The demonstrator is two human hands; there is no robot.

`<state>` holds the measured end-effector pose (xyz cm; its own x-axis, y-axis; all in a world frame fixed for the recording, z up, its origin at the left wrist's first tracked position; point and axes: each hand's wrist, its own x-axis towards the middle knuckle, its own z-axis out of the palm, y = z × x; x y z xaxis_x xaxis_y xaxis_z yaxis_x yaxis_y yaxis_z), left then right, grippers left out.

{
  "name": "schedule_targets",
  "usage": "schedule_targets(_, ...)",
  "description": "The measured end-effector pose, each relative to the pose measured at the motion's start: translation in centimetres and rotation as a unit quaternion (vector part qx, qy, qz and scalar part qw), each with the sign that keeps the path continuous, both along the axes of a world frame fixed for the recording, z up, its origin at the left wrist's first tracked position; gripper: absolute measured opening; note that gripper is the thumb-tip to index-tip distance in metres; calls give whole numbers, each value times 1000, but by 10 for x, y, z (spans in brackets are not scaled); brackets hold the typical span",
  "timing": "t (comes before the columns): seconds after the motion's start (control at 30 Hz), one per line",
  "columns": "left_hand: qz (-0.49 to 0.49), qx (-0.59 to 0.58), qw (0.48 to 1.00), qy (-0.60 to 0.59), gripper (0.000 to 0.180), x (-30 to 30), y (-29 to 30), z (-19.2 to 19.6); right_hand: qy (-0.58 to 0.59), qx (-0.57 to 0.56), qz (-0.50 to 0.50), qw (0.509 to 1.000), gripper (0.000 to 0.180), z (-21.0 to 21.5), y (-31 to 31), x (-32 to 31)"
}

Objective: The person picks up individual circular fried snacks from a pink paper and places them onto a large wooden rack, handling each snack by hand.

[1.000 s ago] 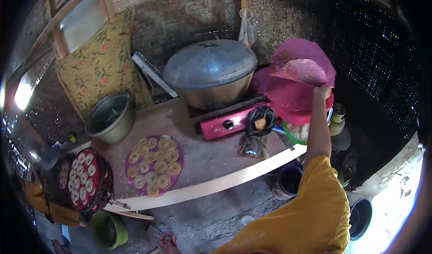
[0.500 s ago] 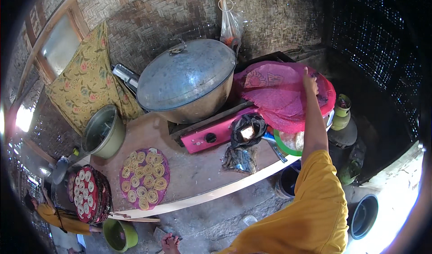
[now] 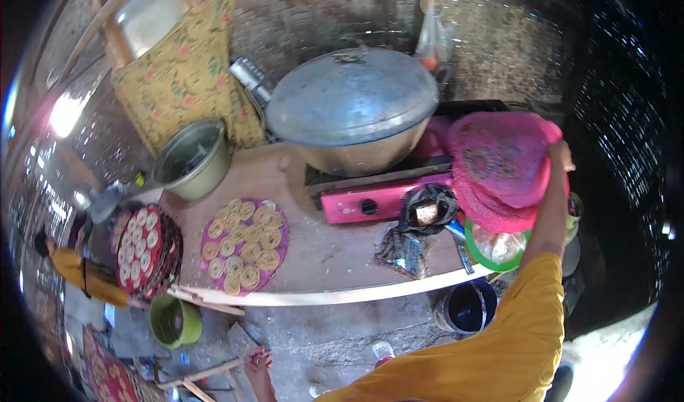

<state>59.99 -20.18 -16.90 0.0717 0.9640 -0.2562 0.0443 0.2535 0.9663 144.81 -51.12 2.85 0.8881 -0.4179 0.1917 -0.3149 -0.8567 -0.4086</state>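
Note:
At the right end of the counter, my right hand (image 3: pixel 561 155) is closed on the far right edge of a stack of round pink mesh mats (image 3: pixel 499 167). The stack droops over a green-rimmed basin (image 3: pixel 491 261) that holds something white. Low in the view, my left hand (image 3: pixel 258 359) hangs beside the counter with its fingers curled. A grey flat piece (image 3: pixel 246 336) shows by its fingers; whether it is held is unclear. On the counter lies a round purple mat (image 3: pixel 280 268) bearing several pale yellow noodle-like coils (image 3: pixel 251 235).
A large lidded pot (image 3: pixel 353 103) sits on a pink stove (image 3: pixel 342 207). Near it are a black plastic bag (image 3: pixel 436 201) and a grey-green tub (image 3: pixel 194 161). A red tray of white coils (image 3: pixel 140 249) stands left, near another person (image 3: pixel 85 270). Buckets (image 3: pixel 467 308) stand below.
The view has turned, shifting the scene mostly rightward. My right hand has moved from the top of the pink mats to their right edge, and the stack's shape has changed.

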Motion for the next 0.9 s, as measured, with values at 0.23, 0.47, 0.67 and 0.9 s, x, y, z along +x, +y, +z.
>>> schedule_targets(0.23, 16, 13, 1000, 15, 17, -22, 1, 11, -133, -142, 50, 980, 47, -13, 22, -82)
schedule_targets(0.47, 38, 83, 996, 2, 20, -117, -13, -14, -288, 221, 668, 650, 20, -201, 234, -363)
schedule_targets(0.67, 141, 106, 976, 130, 14, -271, -43, -3, 16, 292, 861, 415, 17, -194, 349, -780)
schedule_targets(0.9, 390, 183, 888, 163, 14, -493, -130, -1, 136, 279, 941, 133, 13, -140, 420, -1053)
